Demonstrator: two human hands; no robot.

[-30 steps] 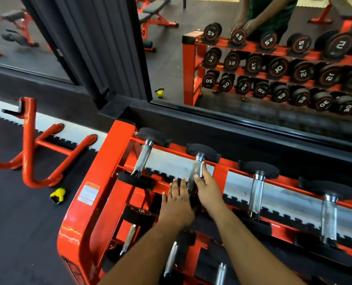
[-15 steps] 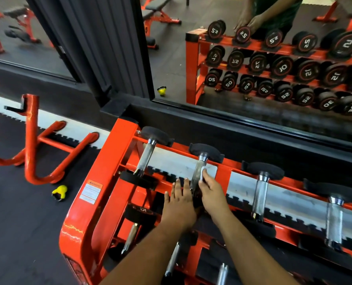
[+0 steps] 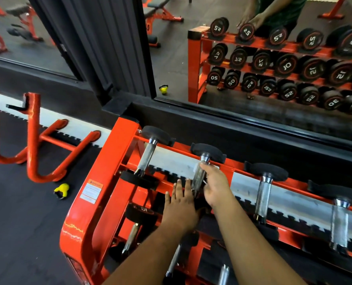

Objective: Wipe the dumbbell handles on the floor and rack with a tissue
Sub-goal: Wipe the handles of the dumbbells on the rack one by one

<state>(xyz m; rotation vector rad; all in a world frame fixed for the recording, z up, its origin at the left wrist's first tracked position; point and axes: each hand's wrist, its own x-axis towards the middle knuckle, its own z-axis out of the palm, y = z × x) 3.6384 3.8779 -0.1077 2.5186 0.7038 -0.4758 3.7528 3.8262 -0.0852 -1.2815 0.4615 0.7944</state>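
Observation:
An orange dumbbell rack (image 3: 109,171) stands in front of me, with several black-headed dumbbells along its top row. My right hand (image 3: 215,186) grips the chrome handle (image 3: 198,175) of the second dumbbell from the left, thumb lying up along it near the far head (image 3: 208,152). My left hand (image 3: 180,204) rests flat, fingers straight, on that dumbbell's near head, which it hides. I cannot clearly make out a tissue; the right hand may be covering it. Neighbouring handles are the first dumbbell (image 3: 147,158) to the left and the third dumbbell (image 3: 263,194) to the right.
A wall mirror (image 3: 253,68) behind the rack reflects the rack and a person's arms. A small yellow kettlebell (image 3: 61,190) lies on the black floor mat left of the rack. Beyond it stands an orange tube frame (image 3: 33,140). Lower rack rows hold more dumbbells (image 3: 140,212).
My right hand has slid up the second dumbbell's handle toward the far head. My left hand stays flat on the near head.

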